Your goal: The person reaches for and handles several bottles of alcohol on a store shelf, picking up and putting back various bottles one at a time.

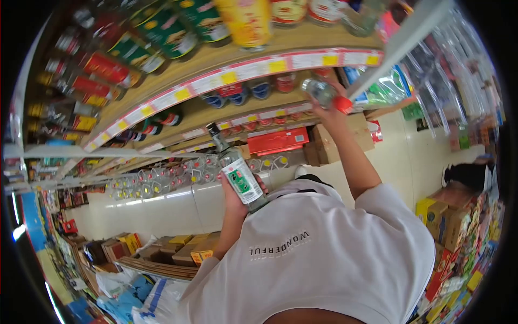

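My left hand (pixel 233 198) is wrapped around a clear glass bottle (pixel 240 181) with a dark cap and a white-and-green label. This bottle leans with its cap to the upper left, close to my shirt front. Farther out on the right, my right hand (pixel 330 116) grips a second clear bottle (pixel 322 92) with a red cap (pixel 342 105). That one is tilted, cap toward me, in front of the shelf end. Fingers of my right hand are partly hidden by the bottle.
A curved-looking shelf edge with price tags (pixel 232 75) crosses ahead, bearing bottles and a yellow container (pixel 245 21). Below are a red box (pixel 278 141), large clear jugs (pixel 199 168) and a cardboard box (pixel 337 143). Cartons (pixel 178 251) stand behind on the left. Another person's dark-clothed leg (pixel 468 175) shows at right.
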Action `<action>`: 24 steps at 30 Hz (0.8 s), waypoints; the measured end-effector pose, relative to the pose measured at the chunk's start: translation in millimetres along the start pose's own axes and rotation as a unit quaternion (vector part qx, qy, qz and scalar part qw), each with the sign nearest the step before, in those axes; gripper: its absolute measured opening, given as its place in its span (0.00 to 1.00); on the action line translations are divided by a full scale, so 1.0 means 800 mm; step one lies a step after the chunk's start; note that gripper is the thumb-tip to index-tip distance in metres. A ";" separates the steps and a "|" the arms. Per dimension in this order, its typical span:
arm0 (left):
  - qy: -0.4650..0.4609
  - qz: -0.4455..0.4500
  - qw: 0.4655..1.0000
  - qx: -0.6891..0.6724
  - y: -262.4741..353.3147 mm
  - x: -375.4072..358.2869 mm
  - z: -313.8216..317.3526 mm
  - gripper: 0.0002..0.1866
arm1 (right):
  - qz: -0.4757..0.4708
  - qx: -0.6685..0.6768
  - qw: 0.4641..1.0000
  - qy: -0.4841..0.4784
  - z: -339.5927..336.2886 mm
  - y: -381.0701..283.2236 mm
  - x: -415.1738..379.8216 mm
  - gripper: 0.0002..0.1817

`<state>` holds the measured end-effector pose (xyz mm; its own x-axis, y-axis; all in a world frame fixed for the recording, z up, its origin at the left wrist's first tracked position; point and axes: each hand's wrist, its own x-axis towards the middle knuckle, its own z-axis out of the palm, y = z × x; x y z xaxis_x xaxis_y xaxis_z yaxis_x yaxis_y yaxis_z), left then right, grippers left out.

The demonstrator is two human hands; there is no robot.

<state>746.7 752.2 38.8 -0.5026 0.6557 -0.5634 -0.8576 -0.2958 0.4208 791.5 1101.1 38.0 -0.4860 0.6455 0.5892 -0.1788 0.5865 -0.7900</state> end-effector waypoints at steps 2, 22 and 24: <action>-0.024 -0.009 1.000 0.008 0.026 -0.003 -0.014 0.44 | 0.014 0.057 0.998 -0.019 0.001 -0.026 -0.009 0.38; 0.033 0.088 0.994 -0.048 0.251 -0.106 -0.227 0.44 | 0.312 0.240 0.900 -0.185 0.359 -0.188 -0.103 0.18; 0.047 0.118 0.990 -0.055 0.263 -0.128 -0.238 0.42 | 0.268 0.244 0.914 -0.181 0.388 -0.176 -0.085 0.17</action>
<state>597.3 490.4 49.2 -0.6937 0.4939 -0.5242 -0.7194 -0.5106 0.4709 584.2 823.3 56.4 -0.8517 0.5194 0.0692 -0.1482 -0.1122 -0.9826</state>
